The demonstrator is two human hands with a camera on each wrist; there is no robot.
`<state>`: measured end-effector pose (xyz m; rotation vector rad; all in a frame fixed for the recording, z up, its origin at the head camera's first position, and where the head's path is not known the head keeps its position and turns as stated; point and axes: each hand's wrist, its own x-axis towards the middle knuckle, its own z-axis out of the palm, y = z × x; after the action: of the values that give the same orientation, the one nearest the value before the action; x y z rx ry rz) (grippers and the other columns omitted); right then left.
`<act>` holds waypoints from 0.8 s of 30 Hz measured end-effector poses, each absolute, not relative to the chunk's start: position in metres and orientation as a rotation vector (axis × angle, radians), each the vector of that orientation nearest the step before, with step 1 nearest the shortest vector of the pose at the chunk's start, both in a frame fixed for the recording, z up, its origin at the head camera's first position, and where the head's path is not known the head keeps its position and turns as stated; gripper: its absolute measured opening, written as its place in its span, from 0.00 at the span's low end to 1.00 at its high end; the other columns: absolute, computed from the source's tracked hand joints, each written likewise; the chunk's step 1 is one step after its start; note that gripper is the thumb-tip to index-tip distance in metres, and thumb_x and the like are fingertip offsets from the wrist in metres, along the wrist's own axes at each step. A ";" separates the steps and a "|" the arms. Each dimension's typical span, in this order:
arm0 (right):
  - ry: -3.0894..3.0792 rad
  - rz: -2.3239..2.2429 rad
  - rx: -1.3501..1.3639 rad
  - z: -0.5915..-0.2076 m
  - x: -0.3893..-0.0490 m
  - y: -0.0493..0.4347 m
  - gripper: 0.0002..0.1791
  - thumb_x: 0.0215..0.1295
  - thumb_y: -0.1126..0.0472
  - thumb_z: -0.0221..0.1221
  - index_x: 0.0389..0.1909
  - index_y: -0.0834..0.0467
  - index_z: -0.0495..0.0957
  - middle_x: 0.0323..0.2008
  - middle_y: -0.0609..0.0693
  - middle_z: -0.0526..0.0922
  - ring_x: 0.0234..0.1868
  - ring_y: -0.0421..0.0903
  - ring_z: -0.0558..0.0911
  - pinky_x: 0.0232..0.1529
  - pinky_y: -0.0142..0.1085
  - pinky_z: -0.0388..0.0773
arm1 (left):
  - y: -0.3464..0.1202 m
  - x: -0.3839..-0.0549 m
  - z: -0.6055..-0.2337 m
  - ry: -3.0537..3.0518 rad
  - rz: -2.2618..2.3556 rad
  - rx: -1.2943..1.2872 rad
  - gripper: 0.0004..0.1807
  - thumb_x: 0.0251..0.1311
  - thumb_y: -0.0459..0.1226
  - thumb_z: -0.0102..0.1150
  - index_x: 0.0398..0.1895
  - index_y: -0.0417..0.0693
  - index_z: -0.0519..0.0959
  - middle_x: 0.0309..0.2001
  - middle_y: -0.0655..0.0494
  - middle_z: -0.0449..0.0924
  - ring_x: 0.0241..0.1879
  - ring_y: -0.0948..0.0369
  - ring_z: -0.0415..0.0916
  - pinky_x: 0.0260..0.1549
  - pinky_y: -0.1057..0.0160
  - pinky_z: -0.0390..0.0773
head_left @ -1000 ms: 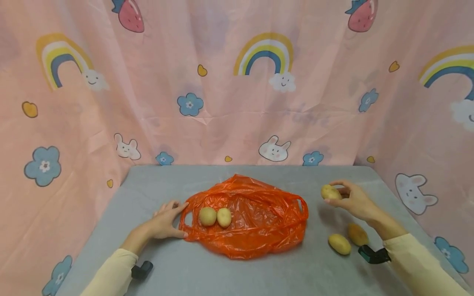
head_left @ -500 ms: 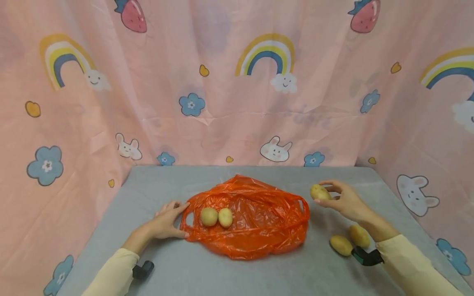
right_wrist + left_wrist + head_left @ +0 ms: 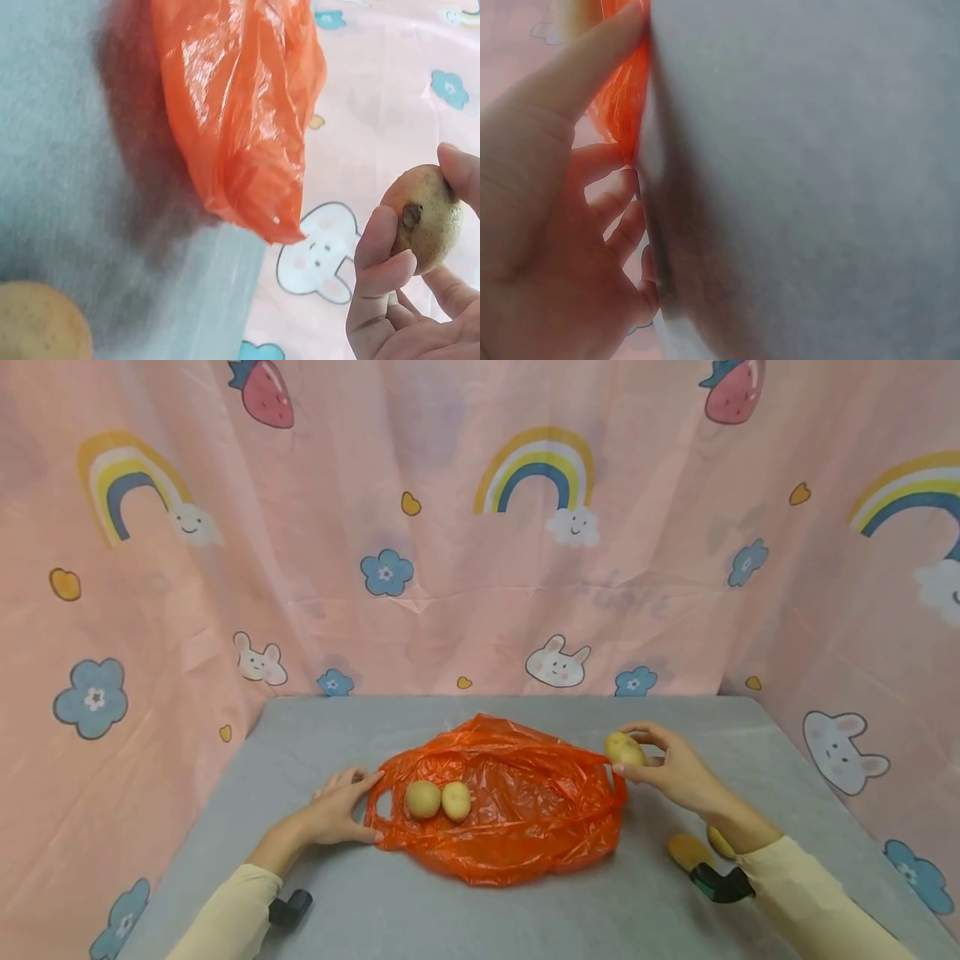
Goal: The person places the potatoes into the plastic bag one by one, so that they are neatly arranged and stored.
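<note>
My right hand (image 3: 678, 772) pinches a pale yellow potato (image 3: 624, 749) between thumb and fingers, beside the right handle of an orange plastic bag (image 3: 517, 860). In the right wrist view the held potato (image 3: 431, 225) shows a dark spot on its skin. The bag lies spread on the table with its mouth facing up. Inside it, on the left, a browner potato (image 3: 423, 799) touches a paler potato (image 3: 456, 802). At the bag's left end my left hand (image 3: 333, 810) rests with thumb and index finger spread wide, both touching the handle edge.
Two more potatoes lie on the grey table (image 3: 555, 922) at the right: one potato (image 3: 686, 852) is partly covered by the black wrist camera (image 3: 722, 885), the other potato (image 3: 718, 842) by my forearm. A pink patterned curtain (image 3: 450, 627) surrounds the table.
My right hand has moved left with the potato, from out over the table to the bag's right handle. The left hand and the bag have stayed in place.
</note>
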<state>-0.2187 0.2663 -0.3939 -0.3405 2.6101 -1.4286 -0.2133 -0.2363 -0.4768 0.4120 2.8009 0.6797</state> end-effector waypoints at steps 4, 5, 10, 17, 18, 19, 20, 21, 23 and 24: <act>2.652 -1.399 -0.393 -0.394 -0.218 0.259 0.31 0.66 0.57 0.66 0.65 0.64 0.68 0.65 0.70 0.70 0.54 0.57 0.81 0.46 0.36 0.82 | -0.238 -0.212 -0.477 2.804 0.684 0.412 0.56 0.45 0.54 0.78 0.77 0.47 0.62 0.71 0.40 0.62 0.67 0.42 0.60 0.58 0.34 0.63; 2.658 -1.387 -0.402 -0.394 -0.218 0.257 0.31 0.66 0.57 0.66 0.65 0.63 0.68 0.65 0.69 0.71 0.55 0.57 0.80 0.48 0.38 0.81 | -0.238 -0.212 -0.478 2.805 0.680 0.409 0.56 0.45 0.54 0.78 0.77 0.47 0.62 0.70 0.40 0.62 0.66 0.43 0.60 0.58 0.35 0.63; 2.635 -1.379 -0.440 -0.397 -0.216 0.252 0.34 0.67 0.58 0.65 0.71 0.61 0.64 0.67 0.73 0.66 0.51 0.57 0.82 0.46 0.42 0.83 | -0.239 -0.211 -0.480 2.801 0.667 0.403 0.56 0.45 0.54 0.79 0.77 0.48 0.62 0.70 0.41 0.62 0.67 0.43 0.60 0.59 0.34 0.63; 2.607 -1.405 -0.529 -0.397 -0.214 0.242 0.31 0.68 0.59 0.64 0.70 0.62 0.69 0.64 0.67 0.71 0.52 0.56 0.78 0.41 0.35 0.83 | -0.237 -0.215 -0.478 2.804 0.688 0.432 0.56 0.45 0.54 0.78 0.77 0.46 0.62 0.72 0.39 0.61 0.68 0.40 0.59 0.60 0.31 0.61; 2.613 -1.394 -0.534 -0.397 -0.213 0.240 0.31 0.67 0.58 0.65 0.69 0.62 0.70 0.64 0.66 0.73 0.52 0.55 0.77 0.40 0.34 0.82 | -0.237 -0.215 -0.478 2.805 0.688 0.434 0.56 0.46 0.54 0.78 0.77 0.46 0.62 0.72 0.38 0.60 0.68 0.40 0.59 0.60 0.31 0.61; 2.617 -1.381 -0.537 -0.398 -0.213 0.238 0.31 0.66 0.58 0.66 0.68 0.62 0.71 0.64 0.65 0.74 0.52 0.54 0.76 0.40 0.33 0.81 | -0.237 -0.215 -0.478 2.805 0.686 0.433 0.56 0.46 0.54 0.78 0.77 0.45 0.62 0.72 0.38 0.60 0.69 0.40 0.58 0.60 0.30 0.61; 2.611 -1.374 -0.541 -0.398 -0.212 0.235 0.31 0.66 0.58 0.67 0.68 0.62 0.71 0.63 0.65 0.75 0.51 0.53 0.76 0.40 0.33 0.81 | -0.238 -0.215 -0.478 2.802 0.685 0.430 0.56 0.46 0.54 0.78 0.77 0.45 0.62 0.73 0.38 0.60 0.69 0.40 0.58 0.60 0.30 0.61; 2.601 -1.374 -0.541 -0.399 -0.211 0.233 0.32 0.65 0.58 0.67 0.68 0.63 0.71 0.63 0.65 0.75 0.50 0.53 0.77 0.40 0.33 0.81 | -0.238 -0.215 -0.478 2.799 0.682 0.427 0.56 0.46 0.54 0.78 0.78 0.46 0.62 0.73 0.38 0.60 0.69 0.40 0.58 0.60 0.30 0.60; 2.595 -1.367 -0.541 -0.399 -0.210 0.229 0.32 0.65 0.59 0.68 0.68 0.64 0.71 0.63 0.65 0.76 0.50 0.52 0.77 0.42 0.33 0.79 | -0.238 -0.215 -0.478 2.797 0.683 0.425 0.56 0.46 0.54 0.78 0.77 0.46 0.62 0.73 0.38 0.60 0.69 0.40 0.58 0.61 0.31 0.60; 2.592 -1.367 -0.540 -0.399 -0.210 0.227 0.33 0.65 0.59 0.68 0.68 0.64 0.71 0.63 0.65 0.76 0.50 0.52 0.77 0.43 0.33 0.79 | -0.238 -0.215 -0.477 2.798 0.686 0.421 0.56 0.46 0.54 0.78 0.77 0.46 0.62 0.73 0.38 0.60 0.70 0.40 0.57 0.61 0.31 0.60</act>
<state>-0.2099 0.2269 -0.3992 -0.5401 2.5925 -1.3671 -0.2151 -0.2376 -0.4774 0.4213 2.7977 0.6863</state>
